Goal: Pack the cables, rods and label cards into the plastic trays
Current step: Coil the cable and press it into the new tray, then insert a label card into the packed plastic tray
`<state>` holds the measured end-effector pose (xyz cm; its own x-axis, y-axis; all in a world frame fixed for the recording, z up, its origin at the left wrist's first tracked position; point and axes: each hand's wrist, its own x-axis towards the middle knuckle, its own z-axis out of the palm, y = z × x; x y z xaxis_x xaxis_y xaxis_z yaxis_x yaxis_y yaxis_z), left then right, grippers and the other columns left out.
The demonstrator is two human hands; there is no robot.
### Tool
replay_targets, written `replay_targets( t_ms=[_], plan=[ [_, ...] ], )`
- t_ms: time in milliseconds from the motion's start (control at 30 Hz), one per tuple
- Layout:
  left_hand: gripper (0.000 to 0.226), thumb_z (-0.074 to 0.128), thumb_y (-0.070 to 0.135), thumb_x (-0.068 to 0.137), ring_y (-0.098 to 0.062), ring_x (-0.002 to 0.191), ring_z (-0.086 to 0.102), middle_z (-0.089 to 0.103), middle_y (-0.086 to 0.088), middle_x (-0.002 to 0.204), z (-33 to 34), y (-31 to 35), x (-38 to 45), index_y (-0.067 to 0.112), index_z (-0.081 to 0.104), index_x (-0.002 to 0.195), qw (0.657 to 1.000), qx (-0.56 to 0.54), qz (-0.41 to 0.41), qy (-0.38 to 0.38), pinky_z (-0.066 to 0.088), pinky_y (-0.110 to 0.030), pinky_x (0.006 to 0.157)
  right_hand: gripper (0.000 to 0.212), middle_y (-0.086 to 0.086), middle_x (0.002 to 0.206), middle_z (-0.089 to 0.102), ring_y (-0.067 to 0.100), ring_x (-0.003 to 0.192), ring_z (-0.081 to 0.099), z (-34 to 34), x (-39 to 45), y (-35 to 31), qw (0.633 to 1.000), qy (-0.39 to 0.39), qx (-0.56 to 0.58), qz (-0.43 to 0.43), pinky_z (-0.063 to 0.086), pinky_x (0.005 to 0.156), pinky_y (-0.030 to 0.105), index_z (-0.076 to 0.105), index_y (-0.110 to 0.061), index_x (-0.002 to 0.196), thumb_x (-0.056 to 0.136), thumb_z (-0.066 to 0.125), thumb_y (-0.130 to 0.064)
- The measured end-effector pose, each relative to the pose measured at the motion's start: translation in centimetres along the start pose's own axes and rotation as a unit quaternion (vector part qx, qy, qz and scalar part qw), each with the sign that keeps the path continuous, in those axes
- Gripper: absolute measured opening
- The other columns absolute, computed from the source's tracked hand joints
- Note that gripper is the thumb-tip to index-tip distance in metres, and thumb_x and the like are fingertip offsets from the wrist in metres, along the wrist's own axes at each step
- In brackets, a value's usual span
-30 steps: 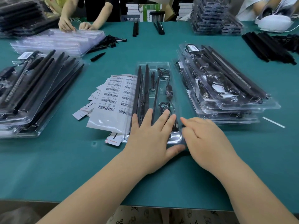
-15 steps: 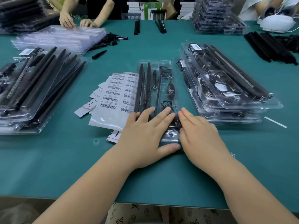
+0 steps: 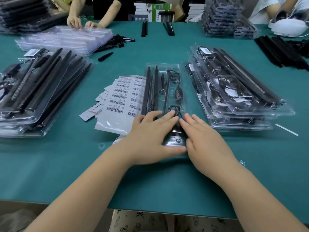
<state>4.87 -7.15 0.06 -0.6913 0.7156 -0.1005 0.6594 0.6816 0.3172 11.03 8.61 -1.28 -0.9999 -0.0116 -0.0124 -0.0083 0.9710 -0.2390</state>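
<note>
Tray (image 3: 164,67) runs toward 12 o'clock; left hand (image 3: 150,136) and right hand (image 3: 203,139) press flat on its near end, fingers straight, together.

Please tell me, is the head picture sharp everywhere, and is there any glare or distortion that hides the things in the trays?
Head view: the centre is sharp, barcodes on the label sheet readable; the far corners blur; the wide lens bends the table edge; glare streaks the stacked trays and the near end of the tray between the left hand and right hand.
</note>
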Motion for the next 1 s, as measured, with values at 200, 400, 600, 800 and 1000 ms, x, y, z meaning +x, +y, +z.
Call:
replay_targets(
  t_ms=[200,400,600,800,1000],
  plan=[
    [0.022,0.054,0.015,0.087,-0.017,0.082,0.063,0.071,0.01,0.09,-6.3,-7.7,-0.8,0.03,0.071,0.086,0.889,-0.23,-0.231,0.323,0.048,-0.03,0.078,0.055,-0.008,0.16,0.005,0.01,0.146,0.003,-0.1,-0.2,0.0,1.0,-0.017,0.002,0.013,0.012,0.117,0.029,0.013,-0.023,0.152,0.099,0.027,-0.017],
    [0.046,0.054,0.042,0.09,-0.031,0.077,0.058,0.063,-0.013,0.078,-5.9,-13.1,-0.4,-0.001,0.062,0.077,0.903,0.022,-0.421,0.079,0.044,-0.031,0.068,0.055,-0.009,0.16,0.006,0.01,0.146,0.003,-0.1,-0.2,0.0,1.0,-0.012,0.021,0.016,0.01,0.117,0.029,0.014,-0.023,0.152,0.098,0.027,-0.016],
    [0.037,0.065,0.036,0.083,-0.03,0.075,0.055,0.065,-0.015,0.08,-6.0,-12.6,-1.2,0.0,0.07,0.086,0.914,-0.008,-0.4,0.073,0.042,-0.031,0.067,0.055,-0.01,0.16,0.006,0.008,0.146,0.002,0.1,-0.2,0.1,0.999,-0.008,0.031,0.015,0.008,0.117,0.027,0.015,-0.024,0.152,0.098,0.028,-0.016],
    [0.027,0.071,0.034,0.08,-0.024,0.06,0.044,0.06,-0.014,0.065,-6.2,-12.6,-2.5,0.009,0.071,0.071,0.89,-0.173,-0.388,0.169,0.036,-0.029,0.057,0.055,-0.009,0.16,0.006,0.009,0.146,0.002,0.1,-0.2,0.1,0.999,-0.003,0.033,0.015,0.008,0.118,0.028,0.015,-0.023,0.152,0.099,0.028,-0.016],
    [0.028,0.049,0.027,0.08,-0.034,0.069,0.057,0.063,-0.019,0.072,-6.4,-13.8,-4.4,0.007,0.066,0.071,0.865,0.027,-0.435,0.25,0.051,-0.038,0.07,0.056,-0.009,0.16,0.006,0.008,0.146,0.003,0.2,-0.1,0.1,0.999,0.004,0.032,0.017,0.009,0.117,0.028,0.013,-0.025,0.152,0.099,0.029,-0.016]
  ],
)
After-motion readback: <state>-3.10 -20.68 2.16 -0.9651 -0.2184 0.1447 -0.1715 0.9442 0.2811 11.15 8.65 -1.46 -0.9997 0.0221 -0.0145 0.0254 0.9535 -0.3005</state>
